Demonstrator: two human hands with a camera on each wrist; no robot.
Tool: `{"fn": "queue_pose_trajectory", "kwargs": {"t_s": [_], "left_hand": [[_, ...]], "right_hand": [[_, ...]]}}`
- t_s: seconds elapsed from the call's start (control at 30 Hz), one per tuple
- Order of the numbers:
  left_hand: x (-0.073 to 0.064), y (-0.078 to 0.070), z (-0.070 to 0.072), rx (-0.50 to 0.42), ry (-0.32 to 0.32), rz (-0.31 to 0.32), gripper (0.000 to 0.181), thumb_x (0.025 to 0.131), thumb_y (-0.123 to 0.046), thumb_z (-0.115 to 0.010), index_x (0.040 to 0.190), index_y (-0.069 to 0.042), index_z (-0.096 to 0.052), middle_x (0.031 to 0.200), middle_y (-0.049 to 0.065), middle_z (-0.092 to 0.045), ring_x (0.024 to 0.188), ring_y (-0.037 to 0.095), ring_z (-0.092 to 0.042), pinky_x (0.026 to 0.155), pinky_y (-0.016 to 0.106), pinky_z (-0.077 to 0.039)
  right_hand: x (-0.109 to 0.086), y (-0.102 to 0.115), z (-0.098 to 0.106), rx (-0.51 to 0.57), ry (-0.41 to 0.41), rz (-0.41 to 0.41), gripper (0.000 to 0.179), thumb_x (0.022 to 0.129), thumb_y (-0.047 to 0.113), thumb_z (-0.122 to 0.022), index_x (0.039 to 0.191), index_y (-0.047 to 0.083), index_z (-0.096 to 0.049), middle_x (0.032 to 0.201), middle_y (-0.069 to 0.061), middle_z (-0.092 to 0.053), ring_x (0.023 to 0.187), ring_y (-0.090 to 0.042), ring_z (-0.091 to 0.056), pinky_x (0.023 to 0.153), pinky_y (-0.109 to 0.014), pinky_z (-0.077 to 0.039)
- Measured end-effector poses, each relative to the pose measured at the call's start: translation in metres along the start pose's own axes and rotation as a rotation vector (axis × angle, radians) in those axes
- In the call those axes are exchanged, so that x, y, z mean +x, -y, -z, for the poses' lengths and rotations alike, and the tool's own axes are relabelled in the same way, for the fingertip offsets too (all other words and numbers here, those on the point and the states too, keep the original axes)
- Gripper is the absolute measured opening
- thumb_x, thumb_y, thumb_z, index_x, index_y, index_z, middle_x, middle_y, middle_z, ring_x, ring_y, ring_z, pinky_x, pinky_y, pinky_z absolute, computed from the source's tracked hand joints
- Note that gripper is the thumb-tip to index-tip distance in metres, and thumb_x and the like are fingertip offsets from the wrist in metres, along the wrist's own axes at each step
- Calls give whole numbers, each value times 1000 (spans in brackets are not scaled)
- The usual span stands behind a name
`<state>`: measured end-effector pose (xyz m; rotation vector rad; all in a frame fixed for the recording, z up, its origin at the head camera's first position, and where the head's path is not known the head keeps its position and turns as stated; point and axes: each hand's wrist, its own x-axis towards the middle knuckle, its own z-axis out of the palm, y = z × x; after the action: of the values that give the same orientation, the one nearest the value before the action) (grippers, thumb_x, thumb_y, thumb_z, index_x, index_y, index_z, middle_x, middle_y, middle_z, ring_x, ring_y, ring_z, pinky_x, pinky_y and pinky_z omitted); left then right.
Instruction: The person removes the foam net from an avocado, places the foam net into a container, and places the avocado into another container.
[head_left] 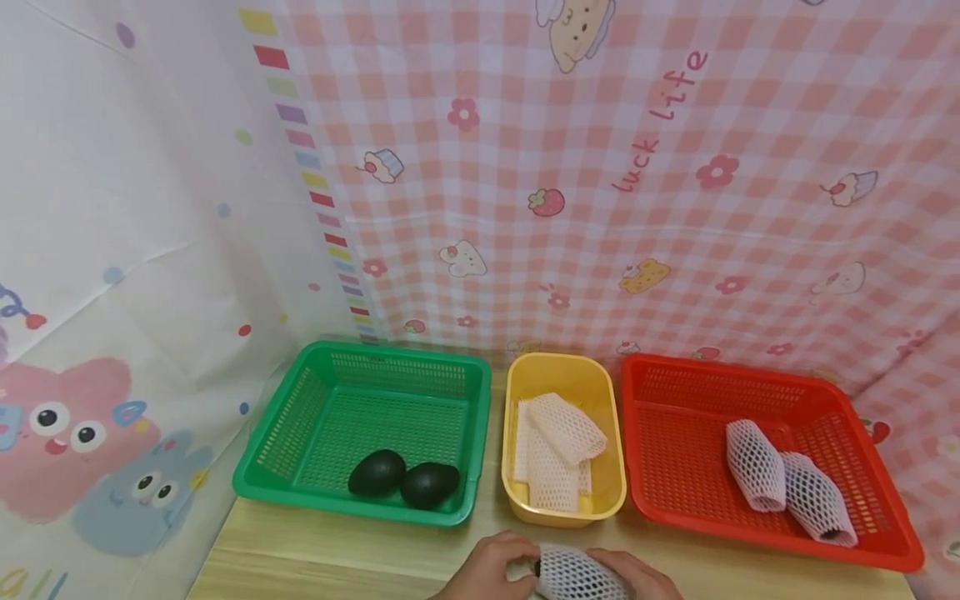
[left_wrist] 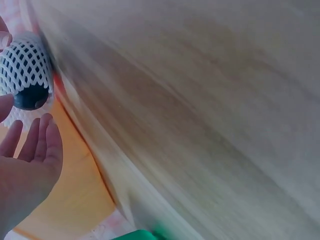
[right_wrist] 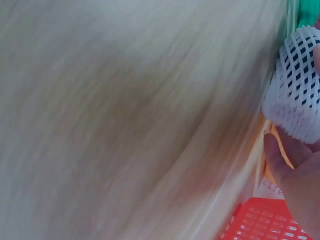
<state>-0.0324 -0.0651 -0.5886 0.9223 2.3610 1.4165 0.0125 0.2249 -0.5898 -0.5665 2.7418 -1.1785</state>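
Note:
A dark, avocado-like fruit (left_wrist: 31,98) sits inside a white foam net sleeve (head_left: 576,575), low in the head view, with its dark end showing at the left opening. My left hand (head_left: 491,569) holds that end, thumb on one side and fingers on the other. At the sleeve's right end, my right hand (head_left: 637,573) grips the netting. The right wrist view shows the loose, hollow end of the sleeve beside the right thumb. Two bare dark fruits (head_left: 377,473) lie in the green basket (head_left: 285,497).
A yellow bin (head_left: 562,518) with several flat foam sleeves (head_left: 555,475) stands behind the hands. The red basket (head_left: 697,521) to its right contains two sleeved fruits (head_left: 755,467). All stand on a wooden table (head_left: 300,550) before a checked pink cloth (head_left: 510,225).

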Motion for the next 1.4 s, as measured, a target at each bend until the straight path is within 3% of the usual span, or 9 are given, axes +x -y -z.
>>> {"fn": "queue_pose_trajectory", "kwargs": {"t_s": [0.2,0.33,0.57,0.73,0.83,1.0,1.17,1.27,1.4], "left_hand": [[2,5,1,-57,30,35,23,91,-6,-80,114,-2,-76,112,-3,-69,103,1,-61,86,22,-54],[4,5,0,-117,50,56,29,89,-4,-81,117,-1,-74,115,0,-68,107,4,-61,89,22,-54],[10,6,-3,-82,72,59,42,84,-12,-86,123,-4,-73,124,-2,-68,116,5,-59,98,25,-50],[12,10,-7,-119,118,95,53,84,-21,-89,129,-2,-70,129,3,-67,120,7,-57,102,28,-49],[14,10,-9,-85,144,104,56,84,-24,-89,130,-2,-68,129,4,-67,120,7,-58,101,29,-49],[17,8,-10,-26,170,86,56,83,-28,-91,129,-7,-67,127,-3,-66,117,4,-56,99,27,-50],[18,7,-10,-14,193,122,60,83,-32,-91,133,-10,-66,131,-4,-65,120,5,-55,101,29,-49],[18,6,-9,-15,219,165,62,84,-34,-89,135,-9,-64,134,-3,-64,123,7,-55,103,30,-48],[16,4,-9,59,197,162,66,81,-33,-91,135,-6,-64,133,-1,-65,123,8,-56,102,29,-49]], "right_hand": [[4,-3,-2,146,-3,44,55,85,28,-88,135,15,-69,126,6,-69,112,-4,-63,89,-26,-52],[4,-7,-5,162,-58,87,40,89,15,-83,127,12,-73,118,7,-72,106,-3,-65,83,-24,-53],[2,-5,-7,224,-109,41,23,90,7,-80,112,11,-79,105,11,-74,93,-1,-67,73,-24,-54],[1,-7,-8,243,-125,91,21,89,-2,-77,105,11,-79,99,11,-74,88,0,-66,68,-24,-53],[1,-9,-9,225,-127,114,22,89,-3,-77,105,11,-79,100,12,-74,89,1,-66,68,-23,-53],[5,-10,-10,201,-125,148,23,88,-3,-78,107,10,-79,101,10,-75,91,1,-66,69,-23,-53],[7,-9,-12,174,-147,197,24,88,-5,-77,108,8,-79,100,8,-76,91,0,-67,69,-22,-54],[7,-7,-13,169,-148,185,23,88,-4,-78,107,8,-79,100,8,-76,90,0,-67,69,-22,-54],[6,1,-6,146,-96,53,18,93,8,-78,110,10,-78,103,8,-76,92,1,-66,72,-24,-55]]}}
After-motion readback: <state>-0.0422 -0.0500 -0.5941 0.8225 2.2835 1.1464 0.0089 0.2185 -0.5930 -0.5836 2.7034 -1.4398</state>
